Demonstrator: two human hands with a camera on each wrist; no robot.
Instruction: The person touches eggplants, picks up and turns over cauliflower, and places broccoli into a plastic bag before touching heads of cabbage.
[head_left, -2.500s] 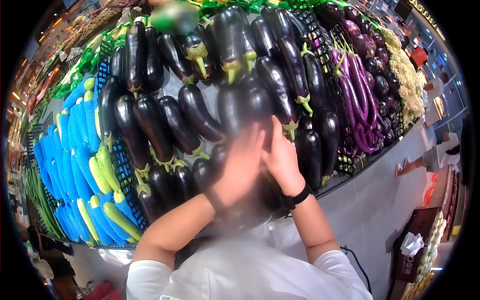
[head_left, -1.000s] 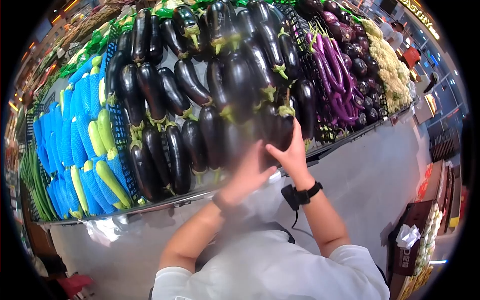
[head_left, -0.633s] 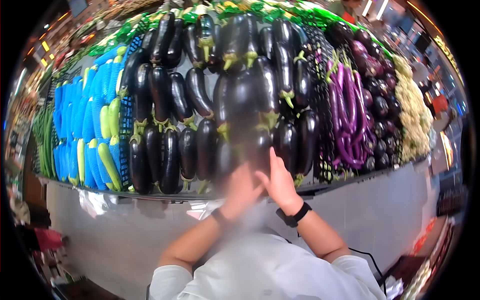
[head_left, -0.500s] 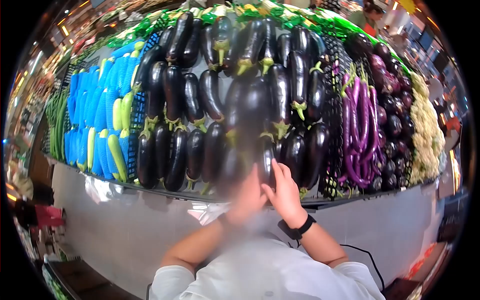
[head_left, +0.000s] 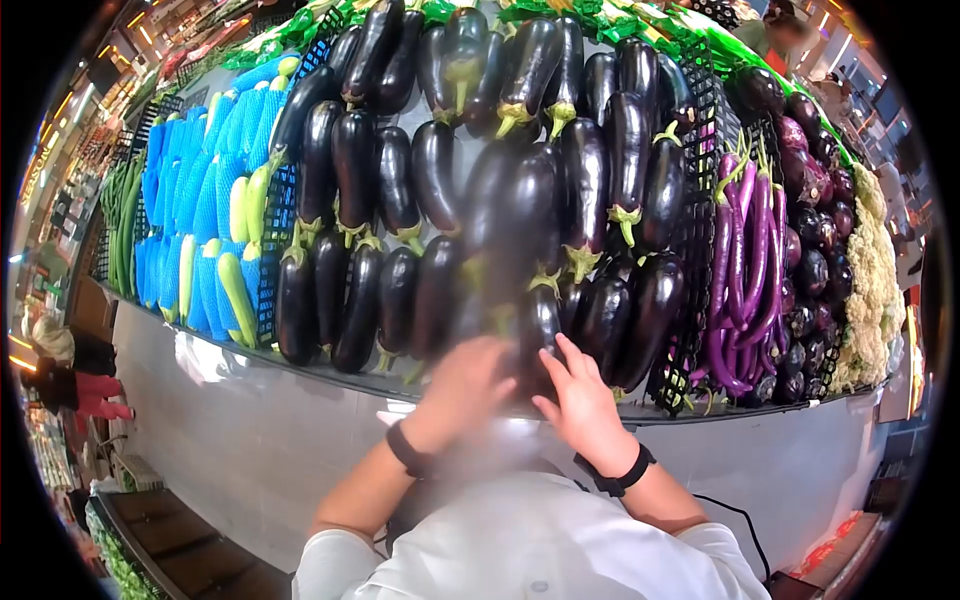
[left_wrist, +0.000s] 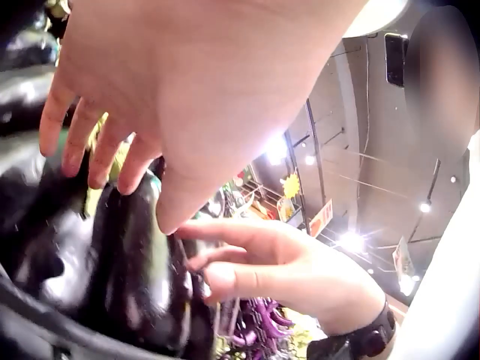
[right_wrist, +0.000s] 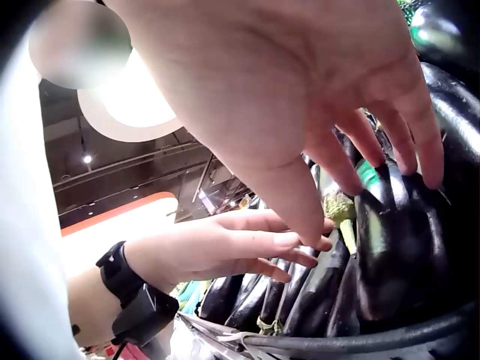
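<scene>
Black eggplants (head_left: 355, 165) lie in rows across the middle of the display. At its front edge my left hand (head_left: 455, 395) hovers low over the front row, partly blurred, its fingers spread apart in the left wrist view. Beside it my right hand (head_left: 590, 405) has its fingertips at the lower end of an eggplant (head_left: 543, 325), thumb held away. From the right wrist view, its loosely bent fingers reach over a glossy eggplant (right_wrist: 375, 262) near the rim. Neither hand grips anything. A blurred patch hides part of the eggplants between the hands.
Blue-netted zucchini (head_left: 205, 210) fill the left side behind a black mesh divider (head_left: 283, 210). To the right, past another divider (head_left: 700, 240), are long purple eggplants (head_left: 745, 280), round dark ones (head_left: 810, 270) and cauliflower (head_left: 868, 300). The display's dark front rim (head_left: 330, 377) runs before my body.
Both hands have drawn back from farther in among the eggplants to the front row. In the last half second the left hand has shifted left, widening the space between them; the head view has turned.
</scene>
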